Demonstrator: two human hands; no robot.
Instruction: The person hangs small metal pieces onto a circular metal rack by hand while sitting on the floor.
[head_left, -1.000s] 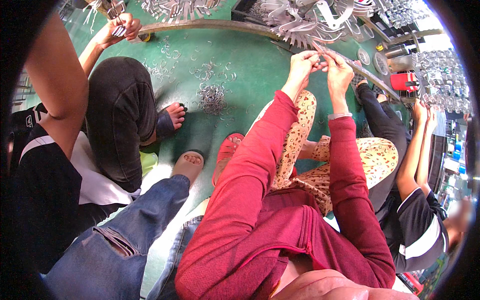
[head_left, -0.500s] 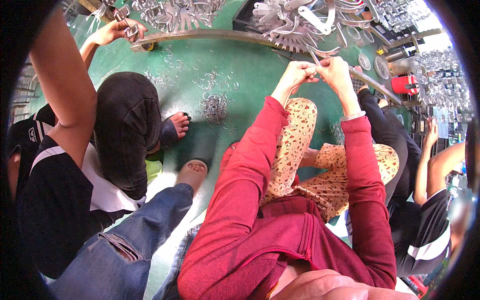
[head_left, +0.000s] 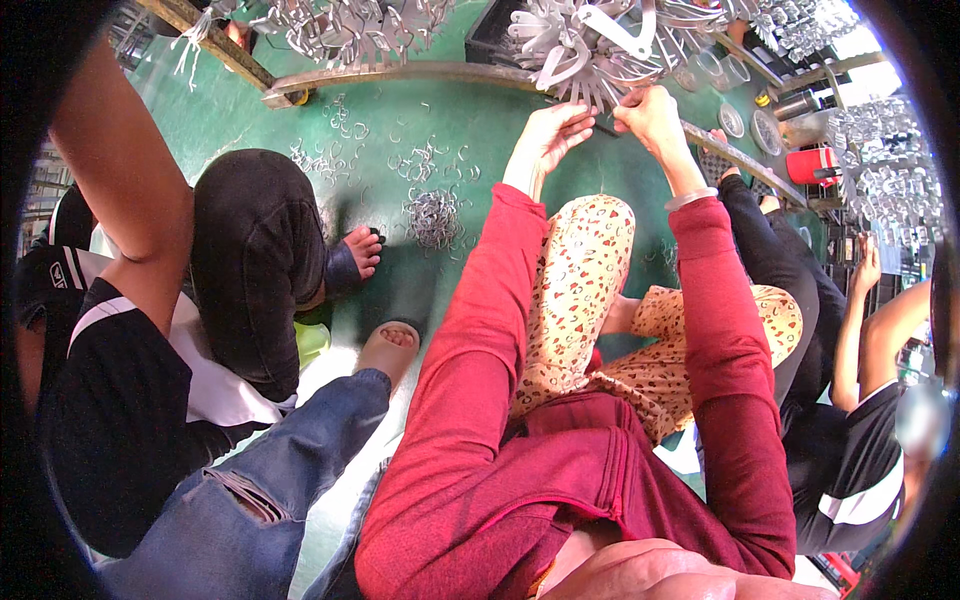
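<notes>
My left hand (head_left: 553, 140) is raised below a hanging cluster of flat silver metal pieces (head_left: 590, 50), its fingers stretched toward the lower tips. Nothing can be made out in it. Close by on the right, my right hand (head_left: 652, 115) has its fingers curled in a pinch at the cluster's lower edge. Whatever those fingers hold is too small or hidden to name. A pale band (head_left: 692, 198) circles my right wrist, and red sleeves cover both arms.
A wooden rail (head_left: 400, 72) runs below the hanging parts. Another bunch of metal parts (head_left: 350, 25) hangs at the left. Small curved metal bits lie in a pile (head_left: 432, 218) on the green floor. One person (head_left: 120, 390) sits at left, another (head_left: 840, 450) at right.
My hands, held together before, are now apart and higher, closer to the cluster. The left hand's fingers have straightened. The neighbour's hand at upper left has gone out of sight.
</notes>
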